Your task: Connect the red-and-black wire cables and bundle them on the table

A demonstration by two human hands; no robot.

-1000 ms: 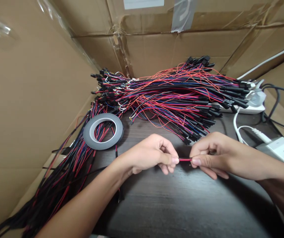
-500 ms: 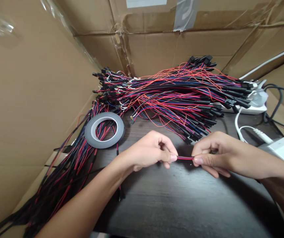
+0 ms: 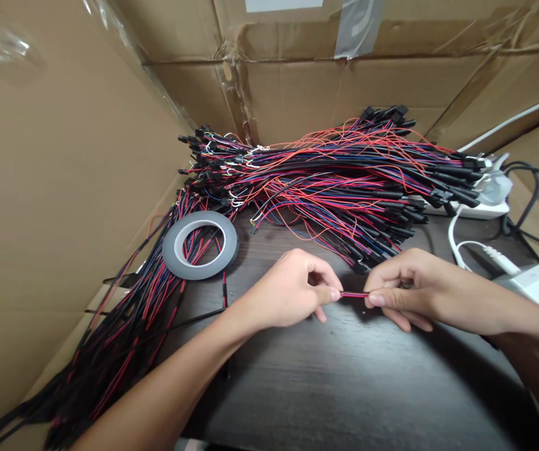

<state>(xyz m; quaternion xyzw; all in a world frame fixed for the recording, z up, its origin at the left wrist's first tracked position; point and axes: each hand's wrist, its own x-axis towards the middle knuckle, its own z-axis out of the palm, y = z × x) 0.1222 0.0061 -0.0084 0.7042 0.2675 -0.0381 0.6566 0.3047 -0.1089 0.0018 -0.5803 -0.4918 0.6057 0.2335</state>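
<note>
Holding wires (image 3: 355, 294) before taped cardboard (image 3: 293, 94)

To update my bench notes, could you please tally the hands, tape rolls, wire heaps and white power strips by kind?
Hands: 2, the left hand and right hand, both pinching thin wires
Tape roll: 1
Wire heaps: 2, the back heap and left heap
White power strip: 1
Total: 6
Single wires are too tangled to count.

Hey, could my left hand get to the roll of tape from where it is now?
Probably yes: the tape lies on top of wires, with nothing seen over it. But the left hand's fingers are pinching a short wire, so they'd likely have to let go first.
</note>
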